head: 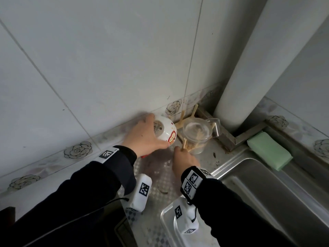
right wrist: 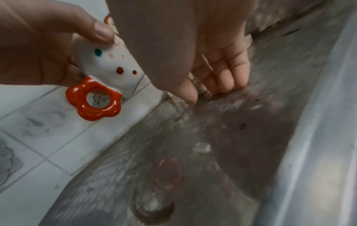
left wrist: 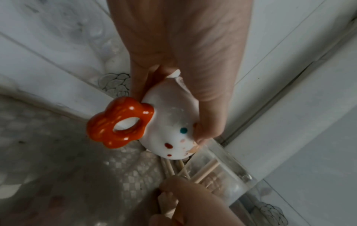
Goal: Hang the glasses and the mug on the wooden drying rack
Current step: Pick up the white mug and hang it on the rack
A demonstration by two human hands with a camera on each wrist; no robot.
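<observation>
Gripping one mug point(head: 165, 130), left hand point(head: 144, 136); right hand point(head: 184, 158) pinching rack point(head: 185, 145); one glass point(head: 196, 135) hung.

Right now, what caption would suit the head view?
Left hand tips a mug toward the rack; right hand steadies it beside a hung glass.

Steel patterned surface point(head: 160, 177) runs along the tiled wall into a back corner. Wooden drying rack point(head: 185, 139) stands in that corner with a clear glass point(head: 196, 135) upside down on it. Green sponge point(head: 268, 151) lies on the right edge, behind the sink point(head: 258, 193).
</observation>
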